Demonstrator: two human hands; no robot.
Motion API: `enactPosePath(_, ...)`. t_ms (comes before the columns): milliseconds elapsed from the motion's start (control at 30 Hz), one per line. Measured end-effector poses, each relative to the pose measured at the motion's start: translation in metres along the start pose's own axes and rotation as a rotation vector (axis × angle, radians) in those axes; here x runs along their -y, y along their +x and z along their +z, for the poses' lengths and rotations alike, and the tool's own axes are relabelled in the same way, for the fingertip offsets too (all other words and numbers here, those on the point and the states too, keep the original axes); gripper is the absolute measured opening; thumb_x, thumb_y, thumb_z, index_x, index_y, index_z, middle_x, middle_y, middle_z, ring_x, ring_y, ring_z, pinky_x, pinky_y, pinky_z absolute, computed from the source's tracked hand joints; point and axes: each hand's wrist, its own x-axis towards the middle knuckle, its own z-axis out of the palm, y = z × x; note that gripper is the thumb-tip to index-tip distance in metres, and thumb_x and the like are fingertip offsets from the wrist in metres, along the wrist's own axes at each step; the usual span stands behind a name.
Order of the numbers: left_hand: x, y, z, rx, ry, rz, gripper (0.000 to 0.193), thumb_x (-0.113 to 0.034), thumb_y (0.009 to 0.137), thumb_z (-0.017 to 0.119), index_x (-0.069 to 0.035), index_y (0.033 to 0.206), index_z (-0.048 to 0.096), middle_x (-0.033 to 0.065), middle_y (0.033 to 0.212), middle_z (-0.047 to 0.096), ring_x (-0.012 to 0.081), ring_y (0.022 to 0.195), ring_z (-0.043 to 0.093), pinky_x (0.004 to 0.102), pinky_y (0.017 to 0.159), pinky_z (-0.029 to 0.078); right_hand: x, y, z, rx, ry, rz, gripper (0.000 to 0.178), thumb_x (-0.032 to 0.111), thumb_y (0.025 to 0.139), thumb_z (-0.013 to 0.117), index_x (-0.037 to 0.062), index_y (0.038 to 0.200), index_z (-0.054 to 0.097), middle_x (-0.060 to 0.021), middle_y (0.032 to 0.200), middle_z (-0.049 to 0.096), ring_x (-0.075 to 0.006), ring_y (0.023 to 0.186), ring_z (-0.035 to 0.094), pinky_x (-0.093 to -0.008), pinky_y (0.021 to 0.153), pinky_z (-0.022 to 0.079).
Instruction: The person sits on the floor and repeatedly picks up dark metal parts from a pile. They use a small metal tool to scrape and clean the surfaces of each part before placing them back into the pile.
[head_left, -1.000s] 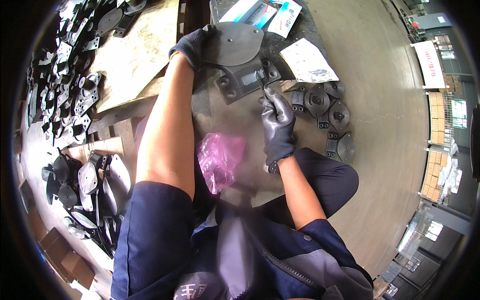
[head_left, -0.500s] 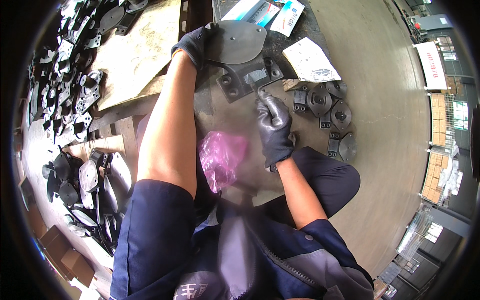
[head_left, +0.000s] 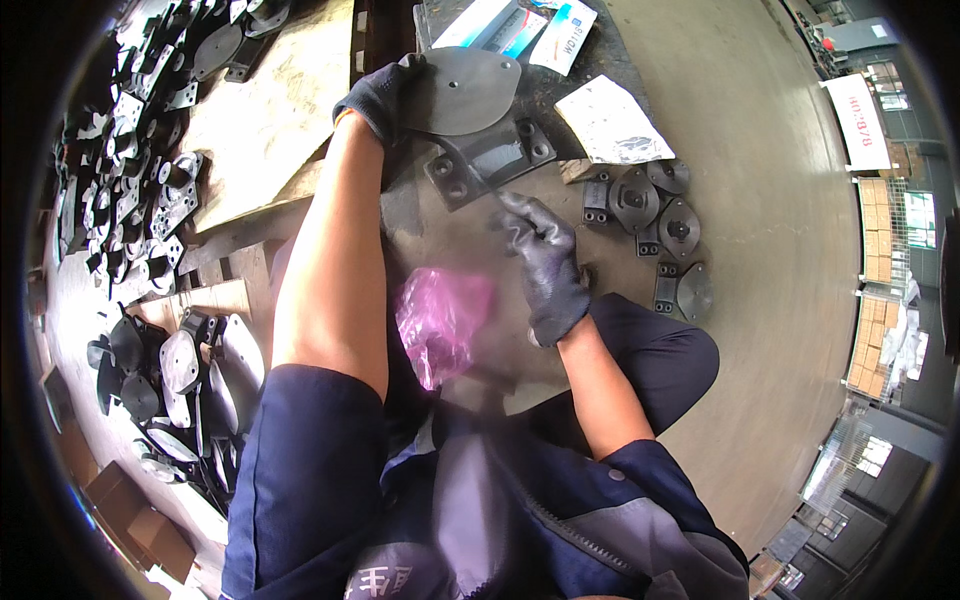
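In my gloved left hand [head_left: 376, 98] is the left edge of a dark metal bracket [head_left: 490, 158], the fingers closed round it. The bracket has a broad rounded plate [head_left: 462, 92] with small holes and a block with larger bolt holes on the near side. My gloved right hand [head_left: 548, 262] is just below the block, its fingers curled together and the fingertips near the block's lower edge. Whatever those fingers hold, if anything, is too blurred to make out. A crumpled pink plastic bag [head_left: 442, 322] lies below, between my forearms.
A dark bench top [head_left: 625, 75] carries blue-and-white packets [head_left: 563, 36] and a smudged white sheet [head_left: 612, 120]. Several similar brackets [head_left: 634, 200] stand on the floor at right. More metal parts [head_left: 180, 365] are heaped at left, beside a wooden board [head_left: 270, 110].
The bracket has shifted slightly left with my left hand. A light patch on its block no longer shows. My right hand's fingertips have drawn slightly down and left, away from the block.
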Motion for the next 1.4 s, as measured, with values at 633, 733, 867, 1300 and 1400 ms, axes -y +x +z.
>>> enactPosePath(633, -0.028, -0.022, 0.001, -0.039, -0.326, -0.248, 0.048, -0.053, 0.082, 0.063, -0.010, 0.103, 0.067, 0.0061, 0.090, 0.067, 0.0156, 0.077, 0.057, 0.0304, 0.069, 0.046, -0.026, 0.038, -0.031, -0.205, -0.702, -0.798, 0.022, -0.014, 0.078, 0.059, -0.0036, 0.097, 0.064, -0.0112, 0.097, 0.066, -0.0192, 0.086, 0.064, -0.0262, 0.068, 0.051)
enactPosePath(733, -0.007, -0.005, -0.001, -0.022, -0.312, -0.188, 0.050, -0.056, 0.080, 0.065, -0.010, 0.102, 0.067, 0.0058, 0.086, 0.066, 0.0162, 0.072, 0.057, 0.0308, 0.063, 0.046, -0.040, 0.041, -0.033, -0.243, -0.508, -0.704, 0.027, -0.013, 0.080, 0.057, -0.0028, 0.105, 0.063, -0.0106, 0.103, 0.065, -0.0182, 0.086, 0.063, -0.0252, 0.067, 0.049)
enactPosePath(867, -0.001, -0.003, 0.000, -0.021, -0.365, -0.193, 0.050, -0.055, 0.079, 0.066, -0.010, 0.101, 0.067, 0.0056, 0.086, 0.066, 0.0158, 0.072, 0.057, 0.0311, 0.064, 0.046, -0.032, 0.032, -0.035, -0.159, -0.125, -0.298, 0.034, -0.012, 0.083, 0.053, -0.0014, 0.115, 0.059, -0.0099, 0.112, 0.062, -0.0180, 0.088, 0.063, -0.0232, 0.067, 0.048)
enactPosePath(1300, -0.016, -0.011, -0.003, -0.026, -0.302, -0.246, 0.054, -0.056, 0.078, 0.066, -0.009, 0.104, 0.067, 0.0069, 0.090, 0.066, 0.0156, 0.077, 0.056, 0.0318, 0.065, 0.045, -0.053, 0.041, -0.032, -0.130, -0.103, -0.446, 0.034, -0.015, 0.083, 0.053, -0.0009, 0.112, 0.062, -0.0080, 0.107, 0.064, -0.0150, 0.086, 0.061, -0.0254, 0.075, 0.051)
enactPosePath(1400, -0.026, -0.019, -0.001, -0.007, -0.313, -0.221, 0.055, -0.056, 0.078, 0.066, -0.010, 0.107, 0.066, 0.0065, 0.094, 0.066, 0.0165, 0.080, 0.057, 0.0331, 0.068, 0.046, -0.049, 0.036, -0.026, -0.159, -0.223, -0.503, 0.034, -0.015, 0.082, 0.053, 0.0000, 0.111, 0.063, -0.0066, 0.106, 0.065, -0.0132, 0.086, 0.061, -0.0252, 0.077, 0.052)
